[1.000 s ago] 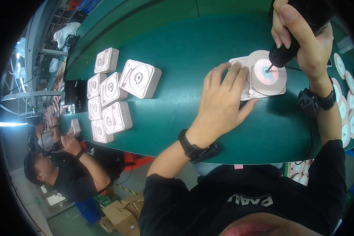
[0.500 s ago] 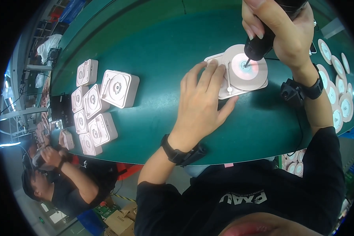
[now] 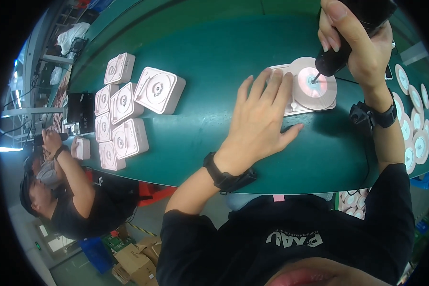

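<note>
The square device point(image 3: 306, 90) lies under the screwdriver point(image 3: 330, 62), just right of the flat left hand point(image 3: 260, 121); boxed units point(image 3: 128, 109) cluster well left, discs point(image 3: 412, 119) (perhaps stacked) right.

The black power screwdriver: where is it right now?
In the head view it is upper right, gripped by the right hand; the black power screwdriver has its tip on the centre of the round pink-white disc, beside the left hand.
</note>
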Demonstrator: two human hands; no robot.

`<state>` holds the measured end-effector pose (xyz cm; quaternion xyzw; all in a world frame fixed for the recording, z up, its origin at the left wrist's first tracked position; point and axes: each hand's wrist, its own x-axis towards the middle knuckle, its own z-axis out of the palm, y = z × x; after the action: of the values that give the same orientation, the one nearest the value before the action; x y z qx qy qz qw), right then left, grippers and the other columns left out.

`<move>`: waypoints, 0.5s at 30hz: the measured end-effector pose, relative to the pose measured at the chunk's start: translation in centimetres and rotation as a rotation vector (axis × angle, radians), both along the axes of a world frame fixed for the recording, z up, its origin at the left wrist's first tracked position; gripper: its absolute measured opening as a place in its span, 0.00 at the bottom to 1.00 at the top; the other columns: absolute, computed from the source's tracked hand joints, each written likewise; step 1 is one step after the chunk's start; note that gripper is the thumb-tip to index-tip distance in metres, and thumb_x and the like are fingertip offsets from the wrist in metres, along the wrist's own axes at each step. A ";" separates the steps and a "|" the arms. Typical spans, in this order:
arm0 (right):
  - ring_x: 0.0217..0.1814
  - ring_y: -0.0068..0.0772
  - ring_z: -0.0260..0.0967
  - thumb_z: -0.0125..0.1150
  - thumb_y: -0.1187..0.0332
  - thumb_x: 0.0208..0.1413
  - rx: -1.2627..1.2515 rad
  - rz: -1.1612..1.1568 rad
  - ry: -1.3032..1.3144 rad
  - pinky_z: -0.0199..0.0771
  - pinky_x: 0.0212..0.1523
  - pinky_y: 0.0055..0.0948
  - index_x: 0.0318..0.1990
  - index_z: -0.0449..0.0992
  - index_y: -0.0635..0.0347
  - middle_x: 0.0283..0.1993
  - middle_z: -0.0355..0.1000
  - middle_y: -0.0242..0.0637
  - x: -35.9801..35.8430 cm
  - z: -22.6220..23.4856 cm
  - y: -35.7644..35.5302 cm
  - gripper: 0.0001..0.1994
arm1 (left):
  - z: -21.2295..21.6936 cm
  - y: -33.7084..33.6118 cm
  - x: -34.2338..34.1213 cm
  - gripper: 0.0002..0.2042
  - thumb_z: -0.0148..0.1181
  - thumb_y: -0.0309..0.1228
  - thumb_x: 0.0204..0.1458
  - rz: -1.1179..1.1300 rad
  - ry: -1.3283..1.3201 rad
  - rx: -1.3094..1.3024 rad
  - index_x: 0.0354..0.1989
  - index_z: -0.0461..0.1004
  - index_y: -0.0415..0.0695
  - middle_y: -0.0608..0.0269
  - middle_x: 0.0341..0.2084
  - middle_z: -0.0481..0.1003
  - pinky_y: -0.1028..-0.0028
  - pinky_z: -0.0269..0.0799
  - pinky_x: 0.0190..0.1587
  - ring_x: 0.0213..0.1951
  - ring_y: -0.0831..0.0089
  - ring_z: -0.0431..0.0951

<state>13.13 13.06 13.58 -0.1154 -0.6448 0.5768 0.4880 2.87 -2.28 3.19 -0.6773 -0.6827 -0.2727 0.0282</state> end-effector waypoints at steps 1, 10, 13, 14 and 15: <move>0.17 0.24 0.66 0.64 0.74 0.62 0.004 -0.006 -0.009 0.68 0.20 0.26 0.61 0.62 0.65 0.29 0.70 0.37 0.0 0.0 0.0 0.23 | 0.0 -0.1 -0.1 0.44 0.77 0.44 0.42 0.007 0.004 0.000 0.67 0.67 0.35 0.43 0.62 0.72 0.49 0.62 0.68 0.67 0.47 0.68; 0.18 0.24 0.66 0.63 0.76 0.62 0.005 0.019 -0.002 0.69 0.20 0.26 0.60 0.62 0.66 0.28 0.70 0.37 -0.1 0.0 0.0 0.22 | 0.2 0.2 -0.5 0.44 0.77 0.45 0.40 -0.033 0.015 -0.008 0.63 0.67 0.30 0.41 0.60 0.72 0.50 0.62 0.66 0.65 0.47 0.68; 0.18 0.24 0.66 0.63 0.76 0.62 0.008 0.058 -0.009 0.70 0.20 0.26 0.59 0.63 0.66 0.29 0.70 0.36 0.1 -0.1 0.0 0.21 | 0.2 0.3 -0.5 0.42 0.78 0.44 0.39 -0.034 0.008 -0.004 0.61 0.68 0.30 0.40 0.59 0.72 0.50 0.63 0.66 0.64 0.47 0.69; 0.18 0.24 0.66 0.63 0.76 0.62 0.007 0.056 -0.008 0.70 0.20 0.26 0.59 0.63 0.66 0.29 0.70 0.36 0.1 -0.1 0.1 0.21 | 0.3 0.3 -0.5 0.42 0.78 0.44 0.39 -0.032 0.010 -0.003 0.60 0.69 0.30 0.40 0.59 0.72 0.51 0.63 0.66 0.64 0.46 0.69; 0.18 0.24 0.67 0.63 0.76 0.62 0.006 0.052 -0.010 0.70 0.20 0.26 0.59 0.64 0.66 0.29 0.70 0.36 0.1 -0.1 0.1 0.21 | 0.3 0.3 -0.4 0.42 0.78 0.44 0.39 -0.029 0.011 -0.003 0.59 0.69 0.30 0.40 0.58 0.73 0.51 0.63 0.66 0.64 0.46 0.69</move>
<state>13.24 13.19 13.51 -0.1000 -0.6518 0.5869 0.4697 2.47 -1.98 3.48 -0.6886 -0.6731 -0.2683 0.0270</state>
